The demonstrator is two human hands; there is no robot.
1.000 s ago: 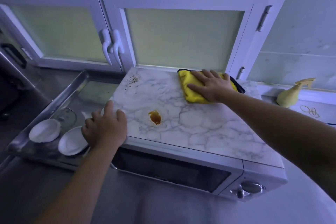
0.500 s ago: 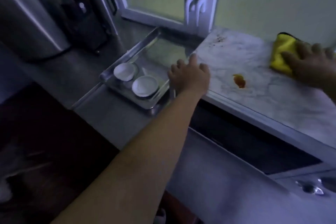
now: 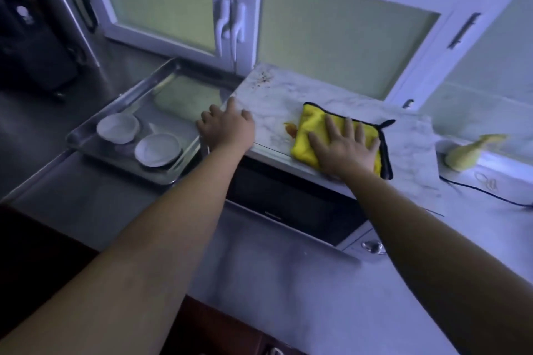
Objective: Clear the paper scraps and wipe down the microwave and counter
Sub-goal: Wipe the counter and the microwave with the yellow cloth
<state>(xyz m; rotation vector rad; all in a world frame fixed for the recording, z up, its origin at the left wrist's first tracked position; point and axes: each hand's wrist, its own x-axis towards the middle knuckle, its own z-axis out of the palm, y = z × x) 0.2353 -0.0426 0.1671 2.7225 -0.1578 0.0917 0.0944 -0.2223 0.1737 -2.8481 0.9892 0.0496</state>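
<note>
Your right hand (image 3: 344, 150) is flat on the yellow cloth (image 3: 307, 131), fingers straight and spread, palm pressing down. Nothing is pinched or wrapped. The cloth has a black edge and lies on the marble-pattern top of the microwave (image 3: 288, 95), near the front edge and right of centre.

The orange stain (image 3: 291, 129) sits just at the cloth's left edge, touching it or nearly so; I can't tell which. Dark specks (image 3: 261, 79) are at the back left corner of the top, well apart from the cloth.

Your left hand (image 3: 227, 130) rests on the front left corner of the microwave top with its fingers relaxed and lying on the marble. It holds nothing.

The microwave stands on the steel surface (image 3: 274, 282) with its dark door (image 3: 288, 204) facing you and its knob (image 3: 373, 246) at the lower right.

Left of the microwave and just beside it is a metal tray (image 3: 161, 180) with two white bowls, one (image 3: 117, 127) behind and left of the other (image 3: 157, 150), standing close together.

To the right there's a yellow spray bottle (image 3: 473, 153) on the ledge, rubber bands (image 3: 487, 181) below it, and a black cable (image 3: 484, 194) running off to the right.

White cabinet doors (image 3: 230, 26) with frosted panels are behind the microwave. There's a dark appliance (image 3: 34, 37) at far left, too dim to identify.
</note>
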